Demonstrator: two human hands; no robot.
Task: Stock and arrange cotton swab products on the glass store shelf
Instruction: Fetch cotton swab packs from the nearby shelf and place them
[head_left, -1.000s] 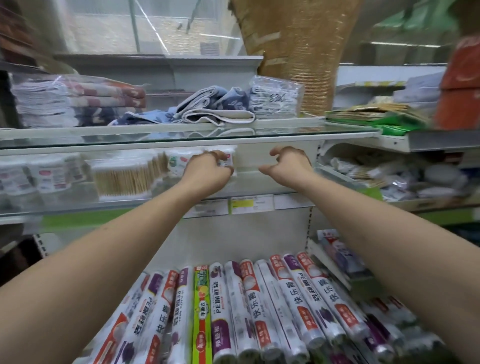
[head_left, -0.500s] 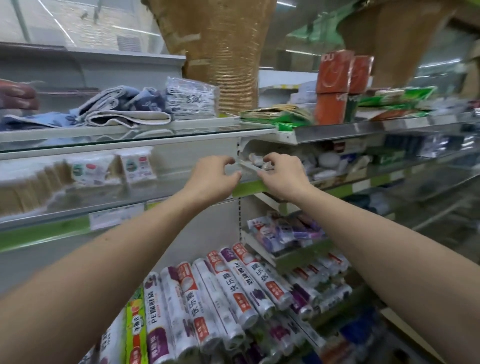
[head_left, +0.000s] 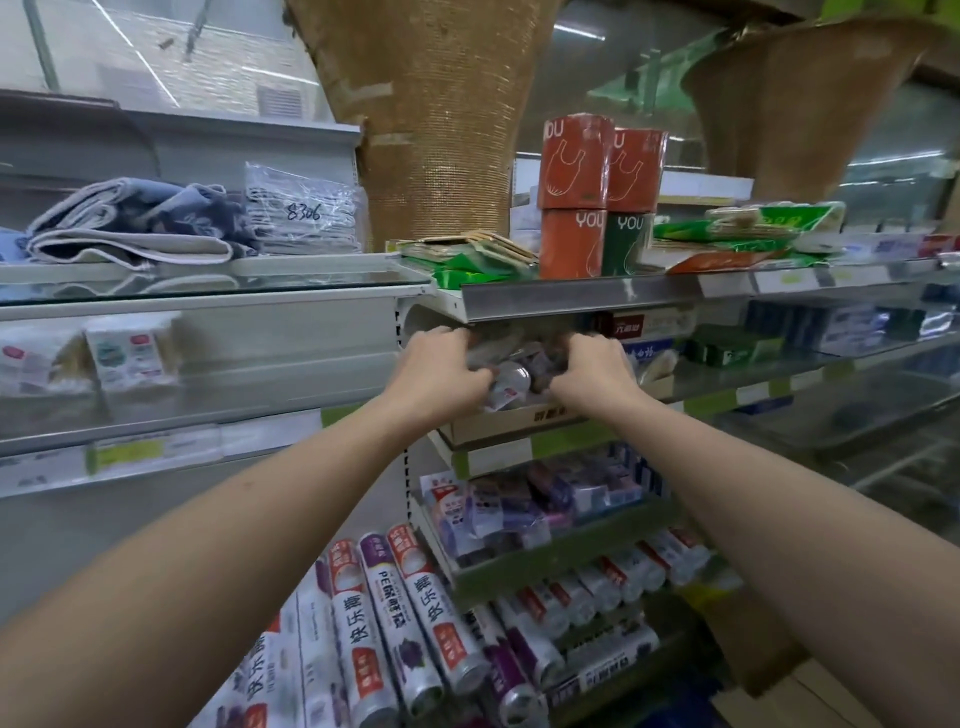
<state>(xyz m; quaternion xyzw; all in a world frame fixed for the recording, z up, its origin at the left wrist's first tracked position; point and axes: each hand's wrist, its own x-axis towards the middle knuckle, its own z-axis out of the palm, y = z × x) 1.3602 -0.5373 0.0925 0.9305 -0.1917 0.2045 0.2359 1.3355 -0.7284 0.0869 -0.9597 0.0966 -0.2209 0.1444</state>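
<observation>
Both grips curled into a pile of clear packs (head_left: 511, 371) in a carton (head_left: 511, 423) at the left end of the right-hand shelf, under a metal shelf lip (head_left: 576, 299). Left hand (head_left: 439, 371) clutches packs at the carton's left side, right hand (head_left: 589, 371) at its right; fingertips hidden in the pile. Pack contents blurred, likely swabs. Glass shelf (head_left: 208, 405) sits left, swab packs (head_left: 130, 353) already near its middle. Advice: gather a firm bunch, lift clear of the lip above, carry left to the glass shelf's free right end, labels forward. Slippery wrap could spill loose packs.
</observation>
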